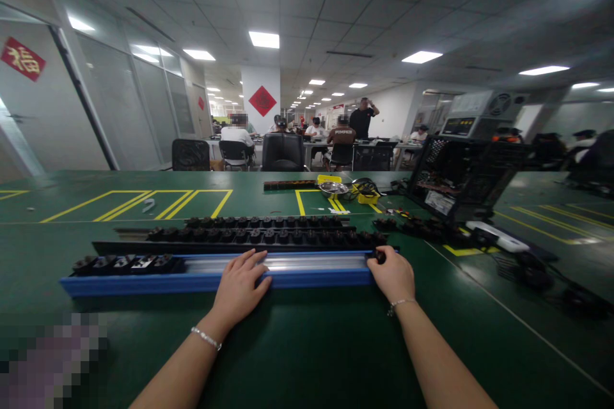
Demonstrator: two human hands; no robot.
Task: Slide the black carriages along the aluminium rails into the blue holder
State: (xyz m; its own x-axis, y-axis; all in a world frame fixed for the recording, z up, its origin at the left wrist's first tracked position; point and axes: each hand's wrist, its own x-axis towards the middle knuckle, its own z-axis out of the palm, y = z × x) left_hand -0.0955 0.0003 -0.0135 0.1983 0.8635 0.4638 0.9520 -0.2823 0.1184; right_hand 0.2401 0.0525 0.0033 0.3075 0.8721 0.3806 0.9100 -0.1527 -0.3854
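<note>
A long blue rail point(307, 279) with a shiny metal channel lies across the bench in front of me. Several black square modules with round tops point(125, 262) sit in its left part. My left hand point(241, 286) rests over the middle of the rail, fingers spread, holding nothing. At the rail's right end, the fingers of my right hand point(394, 275) close on a small black module point(380, 256), which they mostly hide. Just behind the blue rail lie dark rails point(240, 246) carrying rows of similar black modules point(268, 236).
A green bench top point(307, 345) marked with yellow tape spans the view. Farther back are a metal bowl point(333, 188), black cables point(365, 187) and a brown strip point(289, 185). An opened computer case point(460, 172) stands at right, near dark loose parts point(527, 271). Seated people are beyond.
</note>
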